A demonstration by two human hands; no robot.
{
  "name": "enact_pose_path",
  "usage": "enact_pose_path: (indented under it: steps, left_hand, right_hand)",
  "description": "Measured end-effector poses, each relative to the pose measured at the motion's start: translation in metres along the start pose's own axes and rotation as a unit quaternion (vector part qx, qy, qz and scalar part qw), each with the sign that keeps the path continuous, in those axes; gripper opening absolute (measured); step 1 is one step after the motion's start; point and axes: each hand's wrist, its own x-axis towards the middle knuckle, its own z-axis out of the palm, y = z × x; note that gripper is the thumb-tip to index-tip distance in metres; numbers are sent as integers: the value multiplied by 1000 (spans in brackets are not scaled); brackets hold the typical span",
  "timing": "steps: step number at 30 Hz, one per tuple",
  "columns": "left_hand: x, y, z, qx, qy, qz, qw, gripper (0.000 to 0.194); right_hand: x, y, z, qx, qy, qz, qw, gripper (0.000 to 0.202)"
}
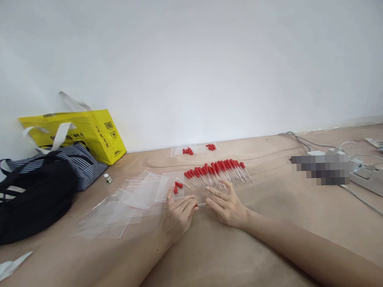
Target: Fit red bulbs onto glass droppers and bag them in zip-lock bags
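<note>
Between my two hands, low over the table, is a thin clear tube (202,205) with a bit of red at its left end. My left hand (179,214) pinches the red end, its index finger raised near loose red bulbs (178,184) on a clear bag. My right hand (224,204) has its fingertips closed on the tube's other end. Just beyond the hands lies a fanned row of red-topped clear droppers (223,167). Farther back, small red bulbs (188,151) rest in a clear bag near the wall.
Overlapping clear zip bags (138,193) spread to the left. A yellow bag (98,136), a striped bag (85,166), a black bag (39,203) and a small bottle (107,178) stand farther left. A power strip (373,180) with cables is at right; white tissue (10,268) lies front left.
</note>
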Motion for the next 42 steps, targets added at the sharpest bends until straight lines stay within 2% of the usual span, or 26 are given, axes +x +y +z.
enact_pose_path:
  steps: [7,16,23,30,42]
  left_hand:
    - [1,2,-1,-1,-2,4,1000,17]
    - [0,-2,3,3,-16,-13,1000,20]
    - [2,-12,0,55,-41,3,998,22]
    - [1,-11,-4,63,-55,9,996,21]
    - [3,-3,0,-35,-51,-7,998,16]
  right_hand:
    - [1,-1,3,29,-8,-7,1000,22]
    - [7,-4,8,42,-8,26,999,21]
    - [5,6,0,-13,-43,62,997,15]
    - [0,11,-5,-4,-100,62,993,17]
    - [1,4,1,85,-63,94,990,15]
